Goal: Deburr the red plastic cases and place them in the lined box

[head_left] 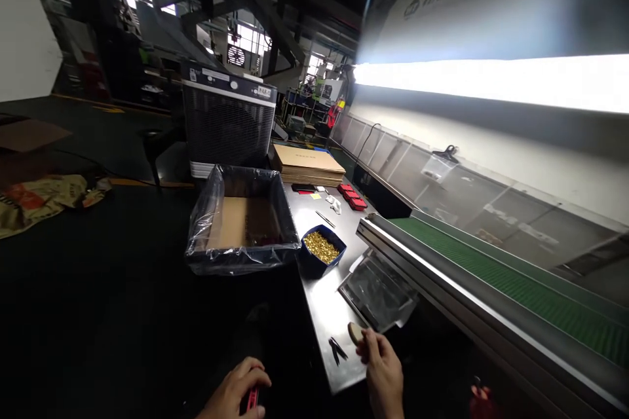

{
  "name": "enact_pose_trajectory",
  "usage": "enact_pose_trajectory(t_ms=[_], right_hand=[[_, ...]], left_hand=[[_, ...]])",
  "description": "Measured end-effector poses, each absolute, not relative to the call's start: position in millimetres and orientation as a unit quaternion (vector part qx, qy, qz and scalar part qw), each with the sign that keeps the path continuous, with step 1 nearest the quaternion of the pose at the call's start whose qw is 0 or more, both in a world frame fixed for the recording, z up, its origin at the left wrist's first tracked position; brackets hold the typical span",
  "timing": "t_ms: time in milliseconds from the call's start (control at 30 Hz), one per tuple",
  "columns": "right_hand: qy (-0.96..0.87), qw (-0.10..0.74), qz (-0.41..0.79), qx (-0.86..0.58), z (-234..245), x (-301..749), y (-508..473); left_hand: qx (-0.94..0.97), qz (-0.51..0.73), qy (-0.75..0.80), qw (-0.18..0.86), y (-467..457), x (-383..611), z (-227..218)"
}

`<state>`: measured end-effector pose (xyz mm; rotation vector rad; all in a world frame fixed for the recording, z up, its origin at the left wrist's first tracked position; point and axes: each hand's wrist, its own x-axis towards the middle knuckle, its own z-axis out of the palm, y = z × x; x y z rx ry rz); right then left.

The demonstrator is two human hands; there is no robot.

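Observation:
At the bottom of the view my left hand [236,387] is closed around a red and black object [253,398], mostly hidden by the fingers. My right hand [382,366] pinches a small tan, rounded, flat piece [354,332] over the near end of the steel table [319,304]. Just left of that hand lies a pair of black snips [337,349]. A grey plastic-covered tray [378,288] sits beyond the right hand, beside the conveyor. Farther along the table stands a blue bin [308,263] full of small brass-coloured parts [322,246].
A plastic-lined crate [240,258] stands left of the table. The green conveyor [472,252] runs along the right. Flat cardboard [309,160], red-and-black pieces [352,197] and a thin metal tool [325,218] lie farther back. A black air cooler [228,121] stands behind the crate.

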<state>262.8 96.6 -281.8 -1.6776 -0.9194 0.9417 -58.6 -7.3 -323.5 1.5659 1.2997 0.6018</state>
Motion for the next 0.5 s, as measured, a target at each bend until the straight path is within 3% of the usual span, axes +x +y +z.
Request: enact_pose_trajectory(t_ms=[233,500], right_hand=[[-0.491,0.359,0.316,-0.728,-264.0,272.6,204.9],[-0.493,0.159,0.216,-0.827,-271.7,296.6,267.4]], left_hand=[[0.495,0.341,0.605,0.523,-7.9,-44.0,-319.4],[0.388,0.34,0.595,0.616,22.5,-45.1,-332.3]])
